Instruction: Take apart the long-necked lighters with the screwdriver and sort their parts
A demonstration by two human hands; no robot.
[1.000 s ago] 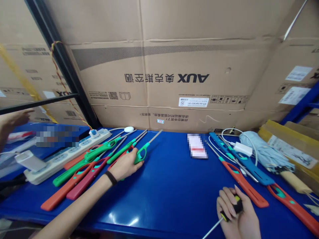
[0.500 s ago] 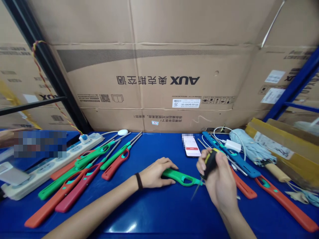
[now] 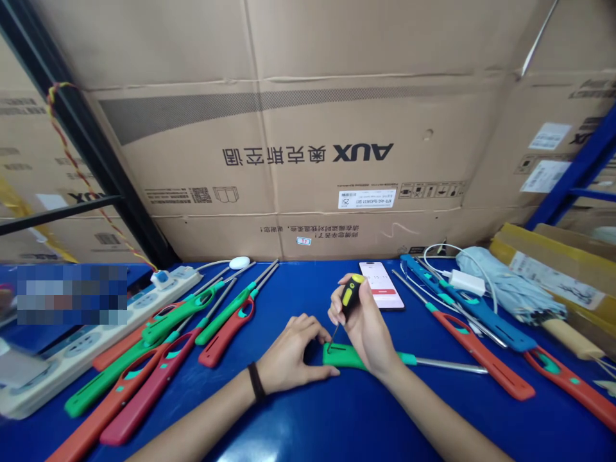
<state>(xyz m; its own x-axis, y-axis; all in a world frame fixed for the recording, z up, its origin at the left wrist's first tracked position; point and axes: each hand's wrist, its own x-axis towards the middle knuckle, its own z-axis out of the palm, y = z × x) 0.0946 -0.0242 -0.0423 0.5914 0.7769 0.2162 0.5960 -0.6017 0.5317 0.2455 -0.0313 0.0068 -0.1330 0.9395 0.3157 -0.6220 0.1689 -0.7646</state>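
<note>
Head view: the right hand [image 3: 363,324] is closed around a yellow-and-black screwdriver [image 3: 351,296], its thin tip reaching a slot in the green lighter [image 3: 344,356], which lies flat on the blue bench [image 3: 308,427] just under the right wrist. The left hand [image 3: 293,356] curls around the lighter's end, steadying it. A phone [image 3: 385,282] lies just beyond; more lighters [image 3: 226,340] lie on both sides.

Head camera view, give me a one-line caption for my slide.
The right hand sets a yellow-and-black screwdriver to a green utility lighter held by the left hand.
</note>
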